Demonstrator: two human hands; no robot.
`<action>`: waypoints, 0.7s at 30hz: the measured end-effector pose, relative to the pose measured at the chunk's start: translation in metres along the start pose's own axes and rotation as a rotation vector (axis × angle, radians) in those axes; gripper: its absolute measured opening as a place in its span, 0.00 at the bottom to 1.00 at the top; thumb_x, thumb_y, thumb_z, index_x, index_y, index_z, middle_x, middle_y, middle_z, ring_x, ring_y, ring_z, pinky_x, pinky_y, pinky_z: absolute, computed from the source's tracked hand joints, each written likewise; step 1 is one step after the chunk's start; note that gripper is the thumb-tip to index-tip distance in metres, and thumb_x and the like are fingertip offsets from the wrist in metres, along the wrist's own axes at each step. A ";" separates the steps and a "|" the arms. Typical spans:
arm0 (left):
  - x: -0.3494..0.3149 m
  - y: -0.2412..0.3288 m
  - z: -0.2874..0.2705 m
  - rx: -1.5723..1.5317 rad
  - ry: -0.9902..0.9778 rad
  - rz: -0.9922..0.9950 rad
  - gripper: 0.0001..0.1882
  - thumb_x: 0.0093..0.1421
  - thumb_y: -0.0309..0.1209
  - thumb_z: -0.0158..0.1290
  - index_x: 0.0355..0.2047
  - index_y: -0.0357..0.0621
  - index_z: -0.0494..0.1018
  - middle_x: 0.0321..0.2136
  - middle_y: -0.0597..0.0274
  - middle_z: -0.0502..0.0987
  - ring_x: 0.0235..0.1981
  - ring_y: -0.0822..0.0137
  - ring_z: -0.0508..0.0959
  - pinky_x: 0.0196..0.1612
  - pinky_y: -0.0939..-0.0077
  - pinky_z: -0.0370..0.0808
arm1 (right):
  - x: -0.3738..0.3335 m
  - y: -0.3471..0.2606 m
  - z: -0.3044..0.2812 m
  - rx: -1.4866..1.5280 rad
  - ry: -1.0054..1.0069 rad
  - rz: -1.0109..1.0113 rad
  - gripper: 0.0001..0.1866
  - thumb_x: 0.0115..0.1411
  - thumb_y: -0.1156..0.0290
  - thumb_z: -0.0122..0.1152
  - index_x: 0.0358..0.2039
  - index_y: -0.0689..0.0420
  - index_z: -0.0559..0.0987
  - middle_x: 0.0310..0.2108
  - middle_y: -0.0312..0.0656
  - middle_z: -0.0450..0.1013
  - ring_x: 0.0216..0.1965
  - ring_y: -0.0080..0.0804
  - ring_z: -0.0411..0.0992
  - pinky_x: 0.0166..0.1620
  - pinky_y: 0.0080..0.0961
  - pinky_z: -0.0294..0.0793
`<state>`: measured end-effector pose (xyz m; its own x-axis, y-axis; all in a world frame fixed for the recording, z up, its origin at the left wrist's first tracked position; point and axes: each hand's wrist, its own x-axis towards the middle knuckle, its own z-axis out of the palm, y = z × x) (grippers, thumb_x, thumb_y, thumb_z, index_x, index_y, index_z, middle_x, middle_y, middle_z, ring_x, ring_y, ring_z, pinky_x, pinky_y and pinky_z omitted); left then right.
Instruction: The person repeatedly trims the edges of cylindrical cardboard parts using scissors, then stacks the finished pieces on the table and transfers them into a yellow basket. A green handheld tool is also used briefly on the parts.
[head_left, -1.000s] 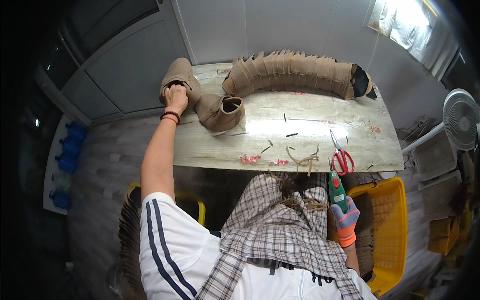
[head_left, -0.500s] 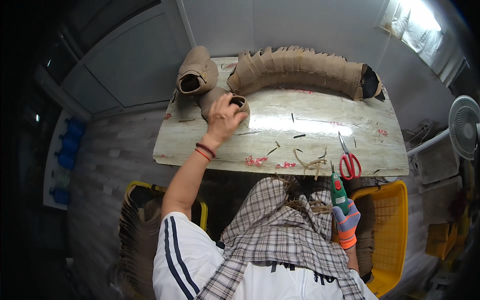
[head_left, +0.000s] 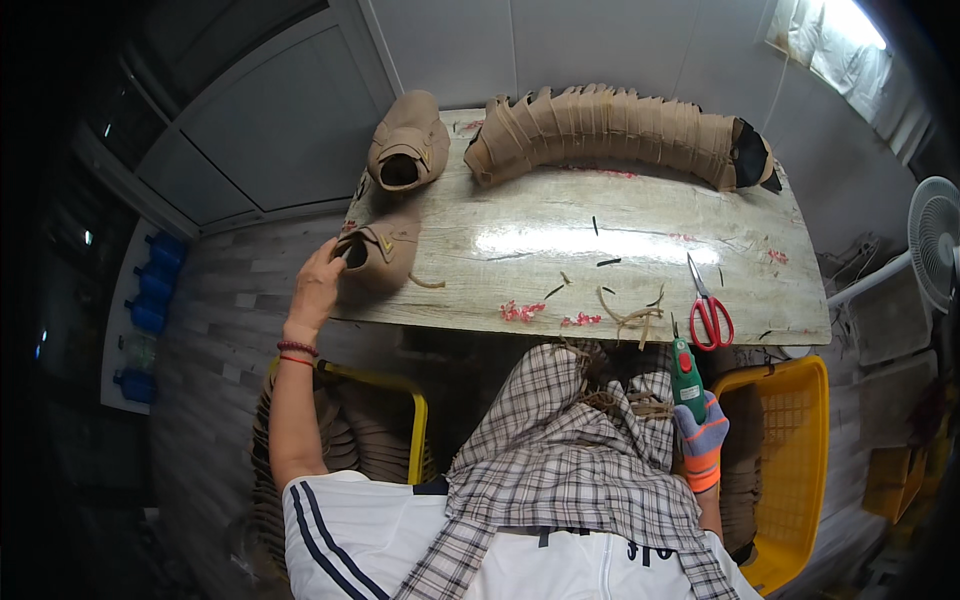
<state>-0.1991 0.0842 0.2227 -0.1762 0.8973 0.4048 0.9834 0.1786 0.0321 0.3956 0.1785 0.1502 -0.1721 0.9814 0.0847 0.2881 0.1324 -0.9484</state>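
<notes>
My left hand (head_left: 316, 288) is closed on the collar edge of a tan shoe upper (head_left: 392, 258) at the table's left edge. The upper is slightly smeared and its dark opening faces left. Behind it, a second tan shoe upper or stack of them (head_left: 412, 130) rests at the back left corner. My right hand (head_left: 703, 435), in a grey and orange glove, grips a green handheld power tool (head_left: 686, 385) with a red button and a thin pointed tip. The tool's tip points up beside red-handled scissors (head_left: 712, 322) near the front edge.
A long nested row of tan uppers (head_left: 610, 135) lies along the back of the table (head_left: 480, 285). Trimmed strips (head_left: 635, 318) and dark scraps are scattered at front. Yellow baskets with uppers stand left (head_left: 418, 430) and right (head_left: 800, 450). A white fan (head_left: 935, 245) is far right.
My left hand has moved left and toward me, bringing the shoe upper from the table's left middle to its left edge, turned. A strip is now visible beside it. My right hand keeps the tool.
</notes>
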 end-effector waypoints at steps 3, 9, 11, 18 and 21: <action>-0.009 -0.010 0.002 -0.010 -0.096 -0.122 0.14 0.54 0.17 0.44 0.39 0.36 0.75 0.52 0.49 0.71 0.55 0.50 0.71 0.56 0.61 0.69 | 0.004 -0.003 0.002 -0.042 -0.008 -0.027 0.20 0.51 0.69 0.72 0.42 0.64 0.76 0.31 0.36 0.75 0.31 0.18 0.70 0.34 0.17 0.71; 0.072 0.074 0.054 -0.780 0.367 -0.161 0.16 0.60 0.18 0.46 0.47 0.34 0.75 0.49 0.56 0.75 0.52 0.63 0.74 0.56 0.74 0.68 | 0.007 -0.010 0.001 0.005 0.007 0.083 0.20 0.51 0.71 0.72 0.42 0.64 0.75 0.31 0.35 0.76 0.31 0.17 0.70 0.34 0.17 0.71; 0.109 0.095 0.113 -1.537 0.201 -0.529 0.18 0.63 0.24 0.50 0.53 0.29 0.70 0.52 0.55 0.73 0.54 0.65 0.72 0.58 0.72 0.67 | 0.011 -0.022 0.004 -0.053 -0.003 0.106 0.21 0.50 0.71 0.72 0.42 0.64 0.76 0.31 0.35 0.76 0.30 0.17 0.71 0.34 0.17 0.72; 0.208 0.097 0.238 -1.804 0.235 -0.747 0.43 0.52 0.35 0.66 0.60 0.23 0.57 0.60 0.46 0.64 0.62 0.57 0.63 0.65 0.70 0.54 | 0.014 -0.025 0.009 -0.125 -0.010 0.082 0.24 0.48 0.69 0.74 0.43 0.64 0.76 0.31 0.37 0.78 0.30 0.18 0.72 0.35 0.19 0.73; 0.219 0.120 0.239 -1.763 0.152 -0.753 0.45 0.48 0.36 0.70 0.58 0.24 0.59 0.58 0.48 0.66 0.60 0.58 0.64 0.64 0.70 0.54 | 0.013 -0.013 0.007 -0.111 -0.015 0.107 0.23 0.48 0.69 0.74 0.43 0.64 0.76 0.31 0.37 0.78 0.30 0.18 0.73 0.35 0.19 0.73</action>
<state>-0.1300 0.3992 0.0965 -0.6132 0.7868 -0.0703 -0.3390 -0.1817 0.9231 0.3834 0.1884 0.1612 -0.1487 0.9887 -0.0207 0.4080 0.0423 -0.9120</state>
